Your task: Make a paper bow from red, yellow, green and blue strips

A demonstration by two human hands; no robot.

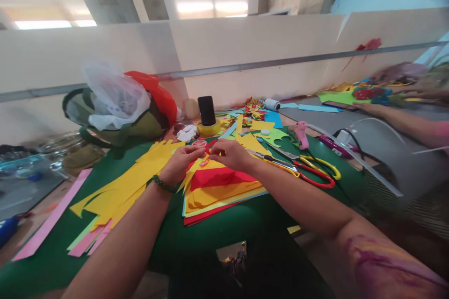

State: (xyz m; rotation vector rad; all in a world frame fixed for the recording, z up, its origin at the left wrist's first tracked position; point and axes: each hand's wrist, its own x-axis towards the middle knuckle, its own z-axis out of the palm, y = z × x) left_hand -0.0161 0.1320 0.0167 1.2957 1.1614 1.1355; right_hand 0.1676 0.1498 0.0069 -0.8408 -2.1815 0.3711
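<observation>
Above a stack of coloured paper sheets [213,198], my two hands meet with their fingertips nearly together. My left hand [180,161], with a dark green bead bracelet at its wrist, is closed in a pinch. A small piece of red paper [210,144] shows between the fingertips of both hands. My right hand [234,154] is also closed, its fingers curled at that piece; its exact grip is partly hidden. Small pink and orange scraps [204,162] lie just below the fingers. Yellow paper strips [131,180] spread to the left of my left hand.
Red-handled scissors [315,177], a yellow-handled pair and a utility knife [275,161] lie at right, near a pink glue gun [300,135]. Behind, a phone [206,110] stands on a tape roll [209,128]. A bag [140,124] sits back left. Another person's arm [396,121] reaches in at right.
</observation>
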